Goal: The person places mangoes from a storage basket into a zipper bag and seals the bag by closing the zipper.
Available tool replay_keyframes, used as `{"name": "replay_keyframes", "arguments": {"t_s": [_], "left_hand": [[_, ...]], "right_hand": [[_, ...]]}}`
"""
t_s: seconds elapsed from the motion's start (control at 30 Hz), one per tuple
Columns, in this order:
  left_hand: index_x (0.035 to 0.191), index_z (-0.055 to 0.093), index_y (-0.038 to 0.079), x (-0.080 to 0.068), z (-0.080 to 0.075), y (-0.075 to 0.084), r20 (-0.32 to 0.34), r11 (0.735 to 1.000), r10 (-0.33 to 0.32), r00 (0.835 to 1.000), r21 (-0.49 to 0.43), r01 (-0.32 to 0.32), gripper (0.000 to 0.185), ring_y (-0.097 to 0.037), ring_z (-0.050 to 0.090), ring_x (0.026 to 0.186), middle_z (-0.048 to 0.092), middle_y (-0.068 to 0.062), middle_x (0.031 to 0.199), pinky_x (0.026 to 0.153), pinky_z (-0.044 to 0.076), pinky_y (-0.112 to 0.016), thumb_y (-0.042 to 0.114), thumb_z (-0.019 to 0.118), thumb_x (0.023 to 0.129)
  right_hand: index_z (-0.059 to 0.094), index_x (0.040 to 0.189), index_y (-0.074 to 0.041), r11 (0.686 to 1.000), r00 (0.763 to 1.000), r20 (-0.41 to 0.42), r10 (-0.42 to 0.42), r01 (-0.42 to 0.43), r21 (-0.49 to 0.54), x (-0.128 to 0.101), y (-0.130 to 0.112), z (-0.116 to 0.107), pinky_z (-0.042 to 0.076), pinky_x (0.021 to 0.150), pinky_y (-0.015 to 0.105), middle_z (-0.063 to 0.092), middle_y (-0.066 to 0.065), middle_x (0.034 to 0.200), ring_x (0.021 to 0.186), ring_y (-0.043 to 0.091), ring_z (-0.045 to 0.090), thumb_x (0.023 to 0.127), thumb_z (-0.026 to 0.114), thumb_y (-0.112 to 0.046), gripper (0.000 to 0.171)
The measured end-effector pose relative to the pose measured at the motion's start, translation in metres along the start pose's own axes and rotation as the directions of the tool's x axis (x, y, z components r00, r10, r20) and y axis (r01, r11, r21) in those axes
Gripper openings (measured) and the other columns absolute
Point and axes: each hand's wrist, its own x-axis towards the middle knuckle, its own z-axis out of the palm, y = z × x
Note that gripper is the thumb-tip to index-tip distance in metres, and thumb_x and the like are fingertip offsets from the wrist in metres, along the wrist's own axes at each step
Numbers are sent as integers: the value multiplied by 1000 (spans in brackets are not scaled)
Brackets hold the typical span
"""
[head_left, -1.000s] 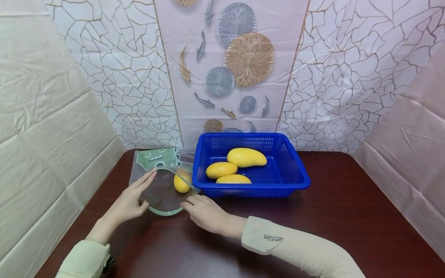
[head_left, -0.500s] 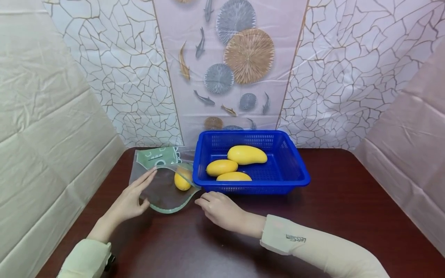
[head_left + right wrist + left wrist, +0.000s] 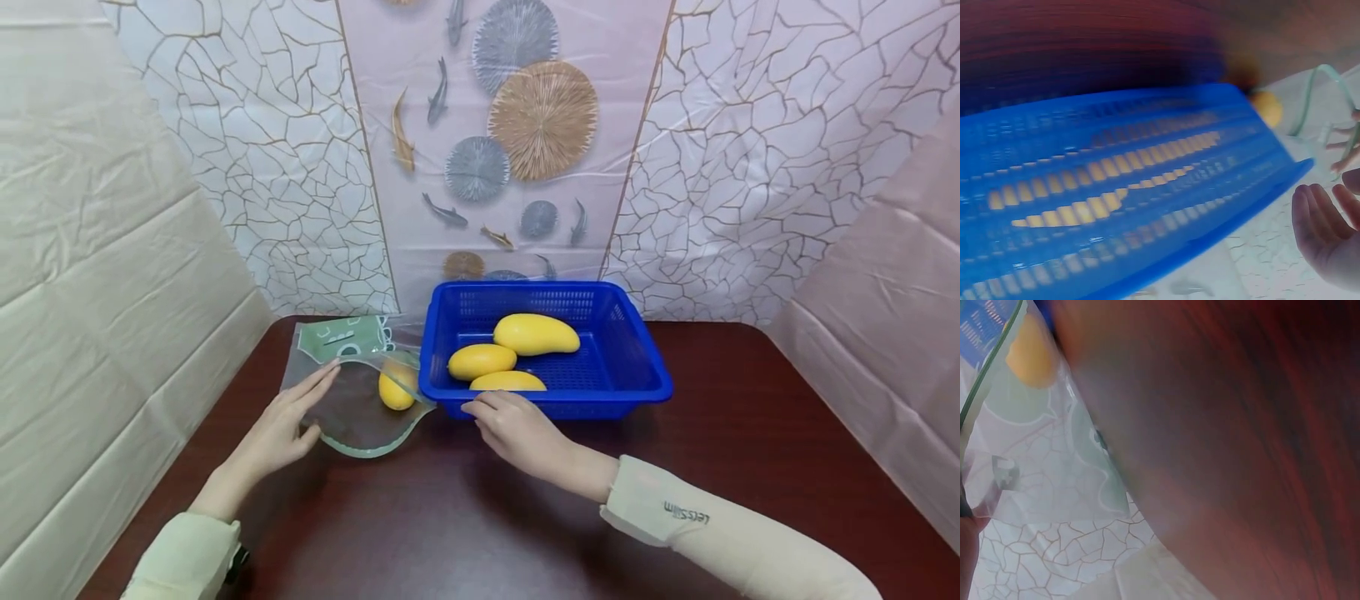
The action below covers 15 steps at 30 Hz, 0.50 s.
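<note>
In the head view my left hand (image 3: 281, 425) is at the mouth of a clear zip bag (image 3: 352, 417) with a green print. Its straight fingers touch the upper rim and its thumb lies near the lower rim, so the mouth gapes. A yellow mango (image 3: 397, 386) lies inside the bag. My right hand (image 3: 517, 429), fingers loosely bent and holding nothing, is just in front of a blue plastic basket (image 3: 615, 400). Three mangoes lie in the basket: a large one (image 3: 536, 334), a smaller one (image 3: 482, 362) and one (image 3: 510, 381) partly hidden by the front rim.
The bag and basket stand side by side on a dark red-brown table (image 3: 720, 450). Behind them hangs a patterned cloth (image 3: 495, 233), and pale cloth walls (image 3: 112, 250) close in both sides. The bag's right corner reaches the basket's left front corner.
My right hand has let go of the bag's lower rim and moved right, to the basket's front. The left hand keeps its place at the bag mouth.
</note>
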Motion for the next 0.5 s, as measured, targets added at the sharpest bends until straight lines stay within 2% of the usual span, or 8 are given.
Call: {"name": "replay_keyframes", "arguments": {"t_s": [0.13, 0.23, 0.37, 0.5], "left_hand": [[144, 38, 3, 0, 1, -1, 4, 999, -12, 1000, -50, 12, 86, -10, 42, 98, 39, -16, 147, 47, 28, -7, -18, 57, 62], [144, 37, 4, 1, 1, -1, 6, 997, -30, 1000, -71, 31, 87, -5, 38, 103, 38, -15, 148, 46, 27, -6, -19, 57, 62], [142, 40, 2, 3, 2, -1, -10, 998, -29, 1000, -52, 28, 85, -4, 38, 105, 40, -16, 147, 49, 27, -6, -17, 59, 62], [139, 44, -1, 2, 2, -1, -43, 1000, -7, 999, -9, 7, 82, -9, 42, 108, 44, -17, 143, 59, 29, -9, -14, 60, 59]], "right_hand": [[66, 105, -5, 999, 999, -13, 33, -33, 4, -7, 10, -4, 53, 82, 30, 67, 5, 99, 92, 18, 64, 81, 69, -5, 24], [67, 103, -5, 999, 998, -45, 46, -46, 16, -8, 15, -7, 54, 79, 29, 67, 4, 97, 91, 17, 64, 81, 69, -5, 23], [67, 101, -6, 998, 996, -68, 57, -55, 19, -9, 19, -10, 54, 80, 30, 67, 4, 95, 91, 17, 63, 80, 70, -3, 22], [67, 102, -5, 997, 996, -53, 74, -72, 36, -9, 23, -12, 53, 83, 33, 67, 5, 96, 93, 19, 63, 79, 69, -1, 23]]}}
